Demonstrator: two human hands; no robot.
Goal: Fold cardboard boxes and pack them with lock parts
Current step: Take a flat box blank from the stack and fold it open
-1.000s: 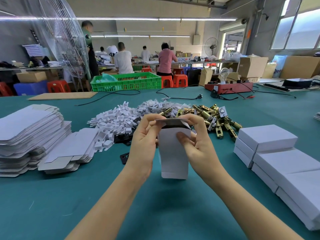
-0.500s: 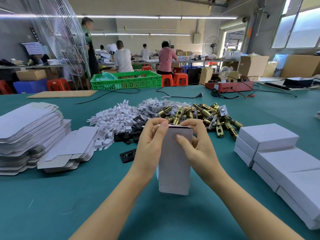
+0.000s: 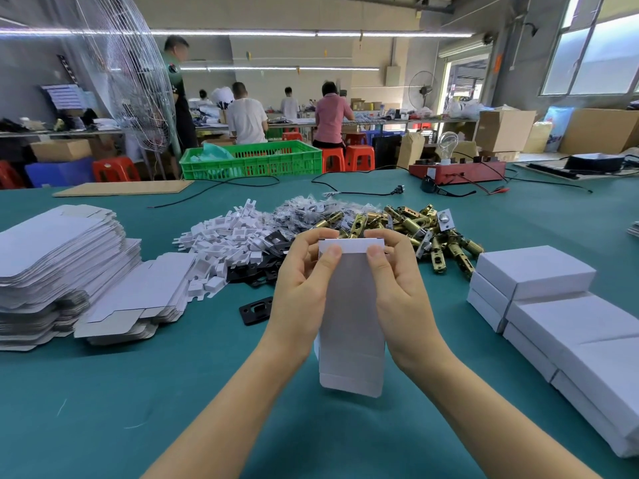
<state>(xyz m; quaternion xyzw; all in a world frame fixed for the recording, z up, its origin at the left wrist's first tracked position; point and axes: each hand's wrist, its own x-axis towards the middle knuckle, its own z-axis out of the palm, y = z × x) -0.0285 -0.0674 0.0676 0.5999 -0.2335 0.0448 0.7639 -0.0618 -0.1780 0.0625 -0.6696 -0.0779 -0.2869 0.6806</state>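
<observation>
A white cardboard box (image 3: 351,323) stands upright on the green table (image 3: 103,409) in front of me. My left hand (image 3: 304,285) and my right hand (image 3: 401,288) grip its upper sides, both thumbs pressing on the folded top flap. Behind it lie brass lock latches (image 3: 415,229), white plastic pieces (image 3: 221,240), small bagged parts (image 3: 307,209) and black strike plates (image 3: 256,309). Flat unfolded box blanks (image 3: 52,264) are stacked at the left. Closed white boxes (image 3: 553,305) are stacked at the right.
A green crate (image 3: 252,160), a cardboard sheet (image 3: 124,188), black cables (image 3: 359,191) and a red base with a light bulb (image 3: 456,167) sit at the table's far side. Several people work at benches beyond. A wire fan guard (image 3: 121,81) stands back left.
The box has come down lower onto the table and its top flap is now folded flat. Both thumbs moved onto the flap's front edge.
</observation>
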